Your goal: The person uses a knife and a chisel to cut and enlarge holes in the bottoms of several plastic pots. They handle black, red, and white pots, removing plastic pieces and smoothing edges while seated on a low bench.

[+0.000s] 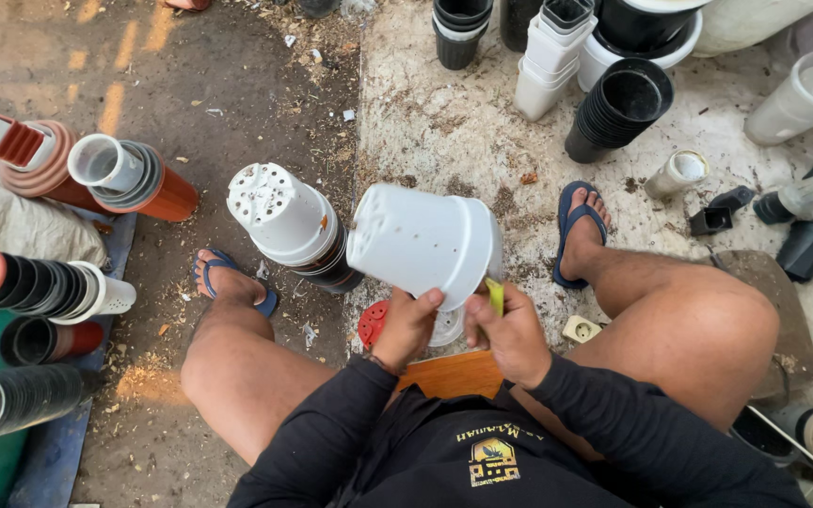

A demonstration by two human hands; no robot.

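The pot (422, 243) at the frame's centre is white, dotted with small dark holes. The tool (496, 295) beside it is yellow-green. The sleeves (331, 423) are black, the shirt emblem (493, 461) gold. Both sandals (576, 226) are blue. At left, the nested pots (25, 282) run terracotta, black and white. At upper right the stacked pots (618, 108) are black. The disc (372, 323) is red.
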